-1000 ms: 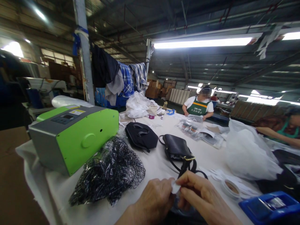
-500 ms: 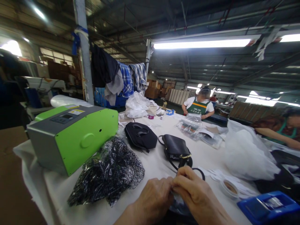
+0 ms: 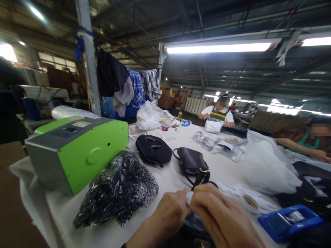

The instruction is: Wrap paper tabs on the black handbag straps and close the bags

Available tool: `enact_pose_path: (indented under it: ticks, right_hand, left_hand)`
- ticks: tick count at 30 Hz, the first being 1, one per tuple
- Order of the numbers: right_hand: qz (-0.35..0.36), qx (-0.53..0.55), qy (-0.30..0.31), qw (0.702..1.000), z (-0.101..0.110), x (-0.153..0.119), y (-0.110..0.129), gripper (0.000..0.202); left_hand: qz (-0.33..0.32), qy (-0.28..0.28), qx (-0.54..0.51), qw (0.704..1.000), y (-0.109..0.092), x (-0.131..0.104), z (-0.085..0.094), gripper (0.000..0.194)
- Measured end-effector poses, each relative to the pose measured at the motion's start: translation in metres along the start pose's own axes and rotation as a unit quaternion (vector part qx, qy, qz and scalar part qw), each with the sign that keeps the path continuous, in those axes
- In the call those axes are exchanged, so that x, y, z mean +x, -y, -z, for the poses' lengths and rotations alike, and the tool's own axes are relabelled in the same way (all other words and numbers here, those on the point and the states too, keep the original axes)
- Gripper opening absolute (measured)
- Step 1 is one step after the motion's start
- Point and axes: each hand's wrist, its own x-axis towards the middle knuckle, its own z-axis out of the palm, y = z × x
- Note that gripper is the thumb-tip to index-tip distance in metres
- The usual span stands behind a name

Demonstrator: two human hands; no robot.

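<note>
At the near edge of the table, my left hand (image 3: 172, 210) is closed, its fingertips pressed together close to my right hand. My right hand (image 3: 219, 212) is also closed, in a pinch. A small white piece (image 3: 189, 197), thin like paper or plastic, shows between the fingertips of both hands. Below them lies a dark item (image 3: 196, 222) under what looks like clear plastic, mostly hidden by my hands. Just beyond sits a black shoulder bag (image 3: 191, 160) with a gold buckle and a strap. Left of it lies a black fabric case (image 3: 153, 150) with a handle.
A green and grey machine (image 3: 77, 151) stands at left, with crumpled black-and-clear patterned plastic (image 3: 119, 189) before it. At right are a tape roll (image 3: 249, 204), a blue tape dispenser (image 3: 289, 222) and a large white plastic bag (image 3: 269, 165). A person (image 3: 219, 113) works across the table.
My right hand has turned and shifted slightly right, and the white piece now shows between my hands. The view has shifted slightly. The person opposite has raised a shiny silver-white package.
</note>
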Motion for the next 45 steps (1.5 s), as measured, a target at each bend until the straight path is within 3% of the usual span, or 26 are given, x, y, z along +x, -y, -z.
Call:
enact_pose_path:
  ticks: [5,7,11,14,16,18,21,25,30,32,34,38,42,45]
  right_hand:
    - [-0.092,0.11,0.114,0.983,-0.025,-0.011,-0.041,0.017]
    - [-0.09,0.137,0.118,0.979,-0.033,-0.017,-0.045,0.014]
    - [-0.008,0.113,0.039,0.993,-0.039,-0.021,-0.033,0.029]
    - [0.073,0.07,-0.071,0.992,-0.038,-0.021,-0.018,0.031]
    - [0.084,0.079,-0.097,0.989,-0.035,-0.021,-0.01,0.029]
    - [0.044,0.131,-0.05,0.989,-0.029,-0.02,-0.008,0.025]
    - [-0.077,0.221,0.021,0.972,-0.023,-0.022,-0.011,0.015]
    - [-0.201,0.272,-0.005,0.941,-0.025,-0.032,-0.014,0.016]
    - [-0.241,0.315,-0.031,0.917,-0.031,-0.038,-0.013,0.016]
    - [-0.234,0.309,-0.045,0.921,-0.03,-0.036,-0.013,0.016]
    - [-0.21,0.295,-0.053,0.931,-0.028,-0.034,-0.013,0.016]
    - [-0.118,0.24,-0.04,0.963,-0.026,-0.031,-0.012,0.013]
    - [-0.024,0.167,-0.043,0.985,-0.029,-0.029,-0.011,0.014]
    - [0.022,0.102,-0.073,0.992,-0.037,-0.027,-0.004,0.014]
  left_hand:
    - [-0.009,-0.01,-0.03,0.999,-0.004,-0.004,-0.002,0.017]
    - [-0.017,-0.015,-0.045,0.999,-0.003,-0.005,-0.002,0.018]
    - [-0.028,-0.021,-0.077,0.996,-0.002,-0.006,0.002,0.02]
    - [-0.043,-0.012,-0.096,0.994,-0.003,-0.006,0.008,0.01]
    - [-0.036,-0.013,-0.143,0.989,-0.005,-0.007,0.011,0.013]
    - [-0.014,-0.024,-0.201,0.979,-0.005,-0.007,0.014,0.016]
    - [0.014,-0.033,-0.242,0.97,-0.005,-0.008,0.015,0.018]
    - [0.015,-0.027,-0.255,0.966,-0.005,-0.009,0.018,0.026]
    - [0.015,-0.037,-0.262,0.964,-0.006,-0.014,0.022,0.036]
    - [-0.015,-0.042,-0.269,0.962,-0.005,-0.016,0.023,0.056]
    - [-0.048,-0.043,-0.282,0.957,-0.003,-0.017,0.023,0.064]
    - [-0.057,-0.057,-0.212,0.974,0.0,-0.015,0.014,0.043]
    - [-0.066,-0.089,-0.107,0.988,0.001,-0.012,0.001,0.048]
    - [-0.059,-0.067,-0.03,0.996,-0.001,-0.01,-0.001,0.046]
